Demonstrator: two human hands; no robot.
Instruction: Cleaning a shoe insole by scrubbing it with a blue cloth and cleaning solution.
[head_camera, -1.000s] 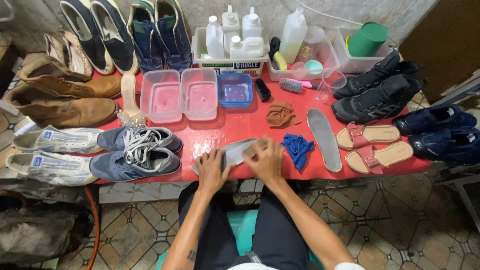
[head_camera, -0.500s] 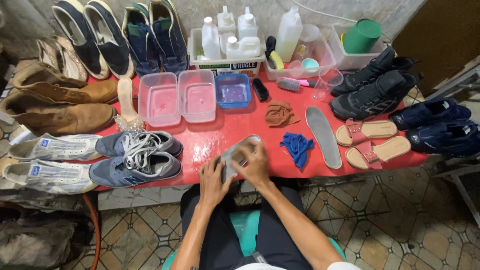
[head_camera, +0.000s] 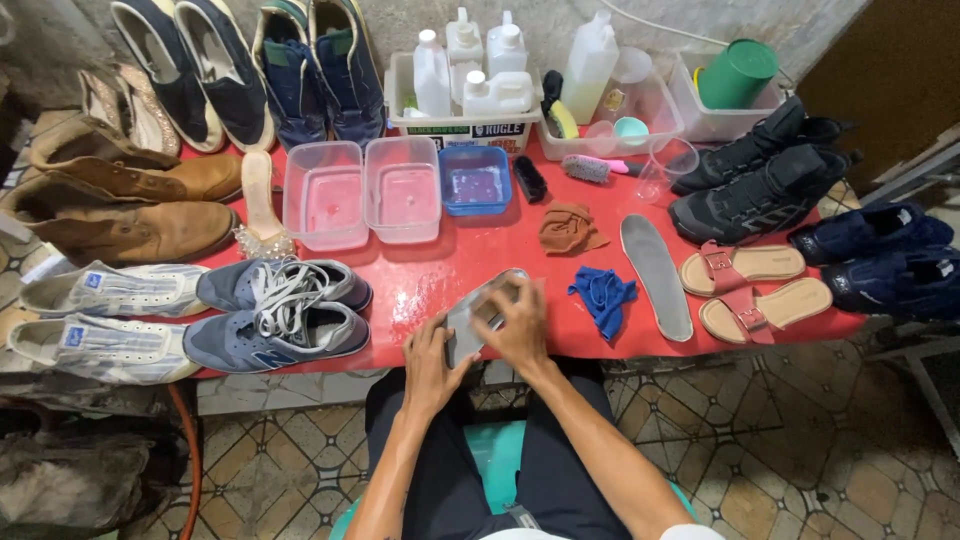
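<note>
Red table (head_camera: 700, 345) against a rough grey wall (head_camera: 400, 20) — patterned, perhaps stone, floor tiles (head_camera: 800, 440)

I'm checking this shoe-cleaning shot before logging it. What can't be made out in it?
- Grey insole, head view: its middle is covered by the right hand and its near end by the left hand.
- Any cloth or tool under the hands: hidden.
- White sneakers: heels cut off by the left edge.
- Dark blue shoes: cut off by the right edge.
</note>
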